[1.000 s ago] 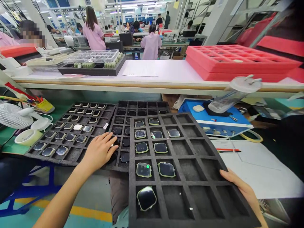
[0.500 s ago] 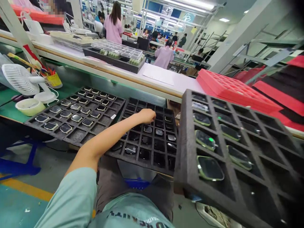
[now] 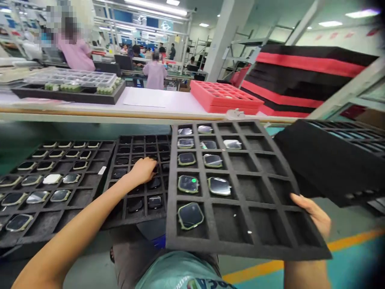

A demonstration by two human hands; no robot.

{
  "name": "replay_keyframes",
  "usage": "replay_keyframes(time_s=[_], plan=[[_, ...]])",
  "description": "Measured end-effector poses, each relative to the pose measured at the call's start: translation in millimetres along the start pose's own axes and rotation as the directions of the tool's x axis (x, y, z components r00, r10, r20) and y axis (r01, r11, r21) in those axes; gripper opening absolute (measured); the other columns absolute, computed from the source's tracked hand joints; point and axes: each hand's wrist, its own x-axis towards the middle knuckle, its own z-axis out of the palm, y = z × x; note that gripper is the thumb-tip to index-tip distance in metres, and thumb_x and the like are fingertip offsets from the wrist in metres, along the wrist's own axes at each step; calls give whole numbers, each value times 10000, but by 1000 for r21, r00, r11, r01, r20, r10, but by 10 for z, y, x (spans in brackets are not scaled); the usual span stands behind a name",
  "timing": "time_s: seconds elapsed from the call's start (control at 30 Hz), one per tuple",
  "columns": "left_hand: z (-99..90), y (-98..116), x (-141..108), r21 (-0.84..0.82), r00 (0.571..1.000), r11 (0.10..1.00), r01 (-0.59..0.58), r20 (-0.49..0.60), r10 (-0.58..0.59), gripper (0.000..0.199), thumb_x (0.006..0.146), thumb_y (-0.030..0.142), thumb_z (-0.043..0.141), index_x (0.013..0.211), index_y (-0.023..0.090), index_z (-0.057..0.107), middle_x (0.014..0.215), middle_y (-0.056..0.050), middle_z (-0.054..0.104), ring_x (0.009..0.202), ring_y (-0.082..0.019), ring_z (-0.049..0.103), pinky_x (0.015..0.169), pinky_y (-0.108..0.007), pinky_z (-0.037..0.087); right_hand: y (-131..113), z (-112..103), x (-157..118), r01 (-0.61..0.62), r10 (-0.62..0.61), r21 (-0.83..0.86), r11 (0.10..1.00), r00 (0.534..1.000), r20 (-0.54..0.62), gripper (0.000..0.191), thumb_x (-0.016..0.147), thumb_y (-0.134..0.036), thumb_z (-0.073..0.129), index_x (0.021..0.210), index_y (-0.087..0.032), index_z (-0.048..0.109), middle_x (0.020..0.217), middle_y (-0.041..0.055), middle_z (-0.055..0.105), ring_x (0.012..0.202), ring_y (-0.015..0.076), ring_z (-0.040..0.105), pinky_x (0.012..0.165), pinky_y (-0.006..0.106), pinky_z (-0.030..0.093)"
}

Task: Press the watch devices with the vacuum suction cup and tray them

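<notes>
My right hand [image 3: 314, 214] grips the right edge of a black foam tray [image 3: 249, 251], its thumb on the rim. This tray is raised and tilted, with several green-framed watch faces [image 3: 187, 182] in its left columns. My left hand [image 3: 143, 170] is over the middle black tray [image 3: 120, 220], its fingers curled down at a compartment; what they hold, if anything, is hidden. Dark watch pieces [image 3: 155, 202] lie in that tray. Another black tray [image 3: 99, 188] at the left holds several light-framed watch faces [image 3: 19, 222].
A white shelf [image 3: 177, 103] crosses behind, bearing a red foam tray [image 3: 222, 96] and a dark tray with clear plastic lids [image 3: 72, 77]. Black and red foam trays [image 3: 300, 80] are stacked at back right. More black trays [image 3: 319, 160] stand at the right. People in pink work beyond.
The view has turned right, bringing my right hand into sight. The raised tray now appears further left and flatter to the view. My left hand remains over the middle tray.
</notes>
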Motion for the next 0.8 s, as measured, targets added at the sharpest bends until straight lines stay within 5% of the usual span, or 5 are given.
replay_keyframes(time_s=[0.13,0.23,0.37,0.6,0.8], plan=[[-252,-185,-39,-215,982,973,86,-146,-119,240,892,226,588,1107,136,642,1135,-153,720,1073,-285,686,953,-427,550,142,247,-30,-35,39,248,968,999,-11,331,738,-330,708,1056,-260,766,933,34,800,880,295,769,893,381,606],[-705,66,-261,-461,894,883,83,-356,-270,305,894,344,622,1151,180,618,1132,-104,713,1016,-270,689,937,-432,559,144,364,-61,-53,14,316,947,992,124,443,752,-279,710,1193,-244,728,1057,32,789,955,278,762,872,338,594],[-1178,966,-751,-304,938,902,-308,-255,234,236,891,313,665,1118,258,635,1117,-62,699,1010,-257,661,899,-403,569,146,475,-37,-72,-16,337,939,968,249,413,757,-267,726,1168,-219,731,1079,30,781,1014,272,748,879,329,595],[-1066,1719,-938,-166,941,927,-336,-108,322,99,908,205,670,989,157,641,1005,-96,673,892,-264,632,809,-446,575,227,594,47,-77,-37,376,923,957,288,445,680,-255,748,1122,-213,727,1057,58,786,991,324,750,889,423,629],[-1157,1518,-944,-314,831,814,-490,-449,327,278,978,377,600,1143,159,651,1081,-91,725,946,-228,660,844,-382,542,244,279,-57,-57,44,352,934,998,43,451,673,-234,731,1124,-262,741,934,20,798,817,297,771,790,398,659]])
